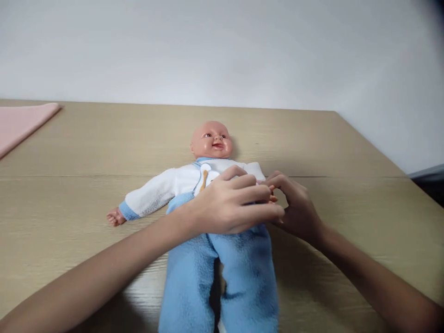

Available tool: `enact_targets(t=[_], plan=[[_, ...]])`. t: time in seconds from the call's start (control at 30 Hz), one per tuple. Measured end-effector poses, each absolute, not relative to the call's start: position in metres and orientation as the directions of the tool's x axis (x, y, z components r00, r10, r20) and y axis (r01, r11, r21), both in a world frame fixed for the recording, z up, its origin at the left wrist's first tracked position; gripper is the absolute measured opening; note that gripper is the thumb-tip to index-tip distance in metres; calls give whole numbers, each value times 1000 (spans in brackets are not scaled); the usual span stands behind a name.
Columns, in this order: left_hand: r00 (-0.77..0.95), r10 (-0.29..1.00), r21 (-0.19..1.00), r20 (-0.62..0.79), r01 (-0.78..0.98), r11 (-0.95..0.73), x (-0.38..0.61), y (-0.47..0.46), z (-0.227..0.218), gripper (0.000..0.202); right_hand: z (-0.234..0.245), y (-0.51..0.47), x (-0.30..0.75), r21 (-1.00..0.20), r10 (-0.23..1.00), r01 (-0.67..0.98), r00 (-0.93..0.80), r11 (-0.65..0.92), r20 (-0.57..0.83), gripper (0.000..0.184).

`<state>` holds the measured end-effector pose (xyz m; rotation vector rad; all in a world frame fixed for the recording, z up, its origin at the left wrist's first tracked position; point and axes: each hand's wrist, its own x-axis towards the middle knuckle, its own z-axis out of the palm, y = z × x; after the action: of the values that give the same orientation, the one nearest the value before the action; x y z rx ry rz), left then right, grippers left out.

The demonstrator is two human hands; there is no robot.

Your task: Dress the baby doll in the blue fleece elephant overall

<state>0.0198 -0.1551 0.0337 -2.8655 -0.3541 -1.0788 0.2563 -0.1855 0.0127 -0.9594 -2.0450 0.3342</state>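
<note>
A bald baby doll (212, 141) lies on its back, head toward the far side of the table. It wears a white fleece top with light blue trousers (248, 273) and a bib-like patch on the chest. My left hand (236, 203) reaches across the doll's belly, its fingers curled around the doll's arm on the right. From the right, my right hand (294, 203) closes on the same arm with bent thumb and forefinger. Small doll fingers (273, 194) show between my hands. The white sleeve (255, 170) there looks bunched; my fingers hide its end.
A folded pink cloth (24, 122) lies at the far left of the wooden table (104, 138). The doll's other arm (149, 196), with a blue cuff, stretches out to the left. A pale wall rises behind the table, and a dark object (432, 180) stands beyond its right edge.
</note>
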Motion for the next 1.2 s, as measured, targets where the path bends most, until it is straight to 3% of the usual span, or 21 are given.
enact_targets(t=[0.1, 0.2, 0.3, 0.37, 0.43, 0.47, 0.53, 0.63, 0.7, 0.77, 0.87, 1.0, 1.2], plan=[[756, 364, 304, 544, 227, -925, 20, -158, 43, 28, 16, -182, 265, -552, 706, 440, -465, 708, 534, 25], [717, 434, 466, 546, 171, -868, 24, -159, 51, 22, 16, -180, 272, -559, 675, 399, -566, 727, 473, 25], [661, 563, 662, 496, 132, -738, 29, -157, 57, 20, 13, -185, 274, -589, 632, 316, -620, 744, 466, 40], [647, 640, 784, 414, 104, -612, 31, -154, 60, 17, 10, -190, 271, -668, 665, 265, -589, 695, 458, 39], [640, 680, 834, 357, 109, -541, 32, -151, 60, 18, 6, -195, 264, -802, 760, 199, -504, 563, 409, 22], [636, 690, 837, 344, 126, -533, 33, -149, 59, 19, 4, -198, 260, -874, 814, 137, -454, 466, 363, 14], [628, 701, 817, 337, 176, -550, 32, -145, 57, 21, 3, -202, 250, -967, 898, -46, -362, 250, 250, 18], [613, 697, 692, 372, 317, -648, 29, -141, 53, 24, 3, -206, 238, -962, 967, -271, -254, -38, 33, 23], [609, 683, 569, 404, 417, -709, 26, -139, 51, 25, 3, -206, 233, -924, 982, -357, -176, -135, -75, 24], [624, 676, 493, 394, 477, -727, 23, -139, 49, 24, 1, -203, 231, -903, 984, -395, -121, -169, -132, 28], [640, 689, 452, 341, 531, -717, 20, -138, 46, 20, -9, -196, 231, -943, 990, -299, -38, -144, -139, 34], [618, 713, 459, 331, 554, -694, 21, -134, 38, 15, -21, -191, 232, -989, 995, -130, 57, -69, -77, 35], [583, 732, 484, 352, 557, -676, 23, -134, 35, 19, -21, -185, 234, -1000, 998, -29, 65, 3, 1, 23]])
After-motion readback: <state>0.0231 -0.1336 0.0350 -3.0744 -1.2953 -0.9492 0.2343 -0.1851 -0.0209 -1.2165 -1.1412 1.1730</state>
